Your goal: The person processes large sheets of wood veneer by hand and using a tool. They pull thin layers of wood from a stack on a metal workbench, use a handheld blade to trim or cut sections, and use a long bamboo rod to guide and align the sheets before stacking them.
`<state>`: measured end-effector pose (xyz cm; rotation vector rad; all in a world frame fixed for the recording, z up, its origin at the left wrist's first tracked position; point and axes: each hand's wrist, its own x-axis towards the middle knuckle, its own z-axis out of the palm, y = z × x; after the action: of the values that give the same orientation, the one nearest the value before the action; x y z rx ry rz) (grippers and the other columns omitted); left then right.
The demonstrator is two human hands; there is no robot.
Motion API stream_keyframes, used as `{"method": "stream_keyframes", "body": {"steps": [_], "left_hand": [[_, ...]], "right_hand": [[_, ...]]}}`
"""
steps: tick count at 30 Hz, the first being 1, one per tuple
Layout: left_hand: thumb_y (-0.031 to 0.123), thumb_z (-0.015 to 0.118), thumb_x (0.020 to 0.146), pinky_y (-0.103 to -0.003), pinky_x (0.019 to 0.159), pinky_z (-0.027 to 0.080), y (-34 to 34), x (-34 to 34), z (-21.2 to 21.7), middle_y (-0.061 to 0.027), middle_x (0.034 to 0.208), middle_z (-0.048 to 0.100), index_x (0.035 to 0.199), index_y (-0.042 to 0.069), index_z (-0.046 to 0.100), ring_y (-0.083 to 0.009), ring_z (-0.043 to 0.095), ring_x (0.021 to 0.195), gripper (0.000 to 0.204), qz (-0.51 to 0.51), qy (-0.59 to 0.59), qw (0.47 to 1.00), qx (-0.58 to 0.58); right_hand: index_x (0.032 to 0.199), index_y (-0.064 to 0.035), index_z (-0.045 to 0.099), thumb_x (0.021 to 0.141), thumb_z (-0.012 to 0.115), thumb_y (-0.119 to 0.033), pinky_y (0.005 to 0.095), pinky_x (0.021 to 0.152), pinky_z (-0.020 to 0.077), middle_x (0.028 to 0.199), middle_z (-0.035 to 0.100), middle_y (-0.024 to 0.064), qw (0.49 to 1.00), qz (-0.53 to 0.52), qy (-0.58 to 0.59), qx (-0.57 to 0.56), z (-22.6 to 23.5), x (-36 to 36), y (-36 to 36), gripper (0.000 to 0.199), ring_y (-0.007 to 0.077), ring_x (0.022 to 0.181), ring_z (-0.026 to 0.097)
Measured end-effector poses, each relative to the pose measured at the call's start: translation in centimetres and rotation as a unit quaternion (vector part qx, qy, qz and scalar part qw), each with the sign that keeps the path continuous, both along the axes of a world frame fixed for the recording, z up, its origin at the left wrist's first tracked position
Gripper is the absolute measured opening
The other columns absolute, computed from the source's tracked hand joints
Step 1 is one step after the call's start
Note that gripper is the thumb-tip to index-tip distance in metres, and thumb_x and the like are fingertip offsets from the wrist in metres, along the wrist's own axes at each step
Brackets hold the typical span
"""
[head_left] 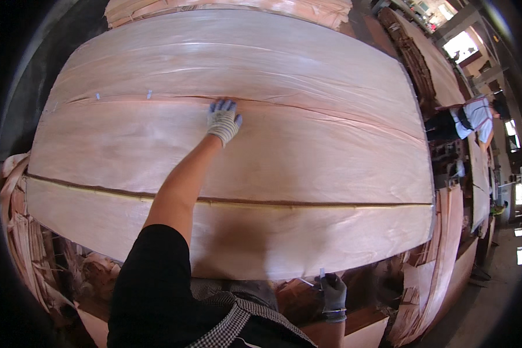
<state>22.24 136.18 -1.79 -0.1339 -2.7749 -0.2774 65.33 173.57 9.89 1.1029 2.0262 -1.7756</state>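
Observation:
A wide sheet of pale wood veneer [307,151] lies in front of me, with a wrinkled lengthwise seam across its upper part. My left hand [223,123], in a striped glove with blue-grey fingertips, rests on it, fingers stretched out at that seam. Left of it, two small tape pieces, one at the far left [97,96] and one nearer [149,94], sit along the seam. Low by the near edge, my right hand [333,292], in a dark glove, is closed on a small pale strip of tape [322,272]. A thin white stick-like thing [305,282] juts out beside its fingers.
A dark gap edged in yellow [284,205] crosses the nearer part of the veneer. Torn veneer scraps hang at the left [26,232] and right [435,261]. More veneer stacks [226,6] lie beyond. A person [472,119] in a white top stands at the right.

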Motion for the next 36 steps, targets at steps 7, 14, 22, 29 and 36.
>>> {"method": "stream_keyframes", "body": {"steps": [7,14,22,29,36], "left_hand": [[0.028,0.052,0.078,-0.048,0.105,0.019,1.5,0.3,0.0,-0.0114,0.128,0.046,0.116,0.004,0.053,-0.0297,0.033,0.126,0.045,-0.043,0.037,0.998,-0.039],[0.028,0.054,0.077,-0.050,0.105,0.018,2.0,-0.3,1.4,-0.0138,0.131,0.042,0.118,0.005,0.051,-0.0324,0.032,0.126,0.047,-0.026,0.021,0.998,-0.045],[0.030,0.053,0.080,-0.050,0.105,0.017,1.8,-1.1,0.8,-0.0151,0.132,0.040,0.129,0.008,0.041,-0.0320,0.031,0.126,0.054,-0.032,0.002,0.999,-0.034],[0.029,0.051,0.081,-0.048,0.105,0.017,2.0,-1.1,1.4,-0.0140,0.131,0.042,0.128,0.008,0.042,-0.0306,0.034,0.124,0.053,-0.032,-0.013,0.999,-0.038],[0.026,0.051,0.080,-0.049,0.106,0.016,4.4,-3.5,3.0,-0.0129,0.128,0.045,0.123,0.005,0.047,-0.0303,0.035,0.123,0.048,-0.077,0.013,0.997,0.000]], "right_hand": [[0.091,-0.0021,0.057,0.087,0.053,-0.008,0.0214,0.041,0.0437,0.086,0.065,0.0090,0.997,0.079,-0.012,0.002,0.1,-10.8,4.7,0.008,0.0139,0.063,0.063],[0.097,-0.0027,0.055,0.088,0.050,-0.010,0.0209,0.041,0.0427,0.082,0.065,0.0074,0.968,0.236,0.078,0.033,-0.3,-29.3,3.1,0.013,0.0124,0.062,0.062],[0.096,-0.0018,0.055,0.086,0.052,-0.013,0.0212,0.037,0.0395,0.076,0.065,0.0076,0.937,0.328,0.120,-0.015,-1.0,-44.0,-5.8,0.015,0.0124,0.053,0.060],[0.079,0.0006,0.061,0.080,0.059,-0.014,0.0293,0.039,0.0425,0.062,0.062,0.0089,0.910,0.382,0.153,0.050,-6.4,-53.0,-16.1,0.015,0.0160,0.047,0.058],[0.077,-0.0010,0.065,0.074,0.064,-0.023,0.0321,0.049,0.0467,0.060,0.061,0.0123,0.921,0.374,0.106,0.021,-11.9,-56.2,-16.8,0.023,0.0203,0.053,0.060]]}}
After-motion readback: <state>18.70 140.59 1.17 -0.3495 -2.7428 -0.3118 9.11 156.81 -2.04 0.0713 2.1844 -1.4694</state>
